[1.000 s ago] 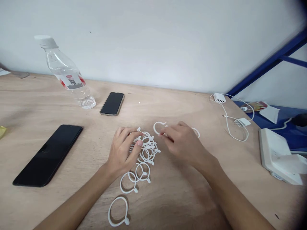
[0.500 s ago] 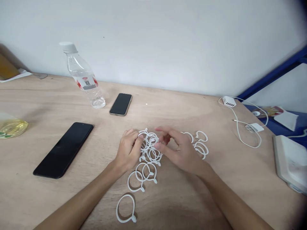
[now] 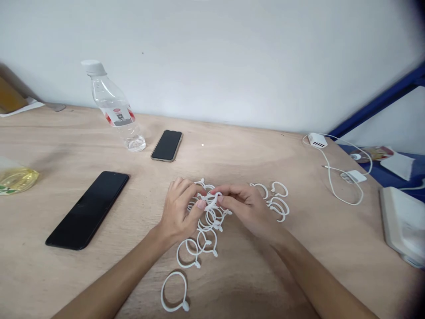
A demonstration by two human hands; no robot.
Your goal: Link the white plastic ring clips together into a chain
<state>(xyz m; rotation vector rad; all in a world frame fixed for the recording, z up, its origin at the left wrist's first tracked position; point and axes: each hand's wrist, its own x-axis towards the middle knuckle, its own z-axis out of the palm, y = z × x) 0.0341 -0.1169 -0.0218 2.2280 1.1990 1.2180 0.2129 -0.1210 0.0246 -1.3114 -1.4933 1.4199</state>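
Observation:
A pile of white plastic rings (image 3: 214, 220), each with a small knob at one side, lies on the wooden table. Above the pile, my right hand (image 3: 249, 206) pinches one white ring (image 3: 212, 203) between thumb and fingers. My left hand (image 3: 182, 206) closes on the other side of that ring, its thumb and forefinger at the ring's edge. Where exactly the left fingertips meet it is partly hidden. Nearer to me, a few overlapping rings (image 3: 188, 266) and one separate ring (image 3: 162, 294) lie flat. Several more rings (image 3: 282, 206) rest to the right, behind my right hand.
On the left lie a large black phone (image 3: 88, 210) and a smaller phone (image 3: 167, 145), with a clear water bottle (image 3: 117, 113) standing behind. A white charger (image 3: 318, 140), its cable (image 3: 345, 201) and a white box (image 3: 403, 221) are on the right. A wall bounds the back.
My right hand has closed from a loose, open pose into a pinch on a ring. My left hand has shifted slightly right, and a ring is now raised between both hands.

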